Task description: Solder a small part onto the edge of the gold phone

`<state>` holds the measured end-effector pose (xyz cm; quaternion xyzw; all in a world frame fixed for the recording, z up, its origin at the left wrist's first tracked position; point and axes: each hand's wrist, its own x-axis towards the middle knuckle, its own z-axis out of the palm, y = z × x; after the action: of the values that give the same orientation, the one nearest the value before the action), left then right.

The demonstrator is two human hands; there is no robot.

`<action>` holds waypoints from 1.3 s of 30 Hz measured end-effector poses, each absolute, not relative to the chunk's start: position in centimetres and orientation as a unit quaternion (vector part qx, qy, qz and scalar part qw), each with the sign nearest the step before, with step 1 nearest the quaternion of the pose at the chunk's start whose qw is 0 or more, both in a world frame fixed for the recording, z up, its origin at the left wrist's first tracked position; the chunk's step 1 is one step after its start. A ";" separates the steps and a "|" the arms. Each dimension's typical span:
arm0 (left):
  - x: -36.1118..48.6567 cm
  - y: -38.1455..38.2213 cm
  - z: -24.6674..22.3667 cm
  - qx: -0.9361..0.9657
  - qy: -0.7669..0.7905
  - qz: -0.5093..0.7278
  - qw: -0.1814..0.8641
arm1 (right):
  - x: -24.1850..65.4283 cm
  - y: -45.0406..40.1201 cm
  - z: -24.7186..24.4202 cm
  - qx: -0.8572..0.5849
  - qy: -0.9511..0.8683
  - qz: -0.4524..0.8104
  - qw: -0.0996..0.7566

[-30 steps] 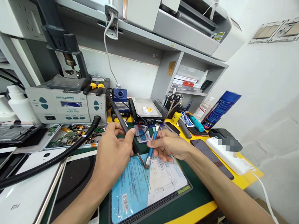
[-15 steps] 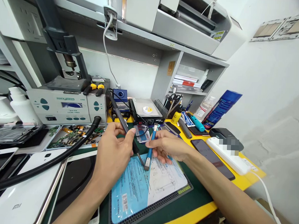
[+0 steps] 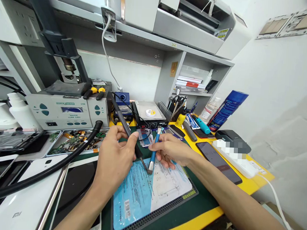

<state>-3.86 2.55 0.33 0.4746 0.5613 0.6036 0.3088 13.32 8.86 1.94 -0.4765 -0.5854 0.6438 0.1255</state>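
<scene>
My left hand (image 3: 116,157) is closed around a dark soldering iron (image 3: 122,117), its tip slanting down to the right. In my right hand (image 3: 171,150) is a slim blue brush (image 3: 153,155) with metal ferrules and short dark bristles at both ends, pinched near its middle. The iron's tip lies close beside the brush's lower end; whether they touch I cannot tell. Beneath both tools lies a blue and white printed plastic packet (image 3: 133,199) on a dark mat with a honeycomb edge.
A grey soldering station (image 3: 67,113) stands at back left, with a thick black hose (image 3: 72,155) running across white phones and tablets. Circuit boards fill a tray (image 3: 51,154). Toward the right are a dark phone (image 3: 219,162), a white power strip (image 3: 233,158) and a blue can (image 3: 228,109).
The view has shifted slightly. Both hands keep their grips, and the iron's tip stays beside the lower end of the brush, with hardly any movement between them.
</scene>
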 end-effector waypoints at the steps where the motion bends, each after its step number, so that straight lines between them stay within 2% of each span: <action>1: -3.9 2.6 0.4 0.476 0.560 0.604 0.308 | 13.4 8.9 1.9 -0.479 -0.585 0.641 0.127; 9: -3.9 2.3 0.8 0.478 0.561 0.605 0.300 | 13.6 8.9 1.6 -0.481 -0.578 0.641 0.155; 17: -3.7 2.5 0.5 0.478 0.557 0.612 0.294 | 13.0 8.7 2.2 -0.473 -0.581 0.651 0.122; 39: -3.9 2.1 0.6 0.486 0.554 0.603 0.305 | 12.7 8.0 2.7 -0.512 -0.583 0.615 0.142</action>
<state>-3.87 2.08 0.59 0.4862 0.5536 0.6034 0.3050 12.73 7.97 2.65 -0.5119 -0.5827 0.6151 0.1416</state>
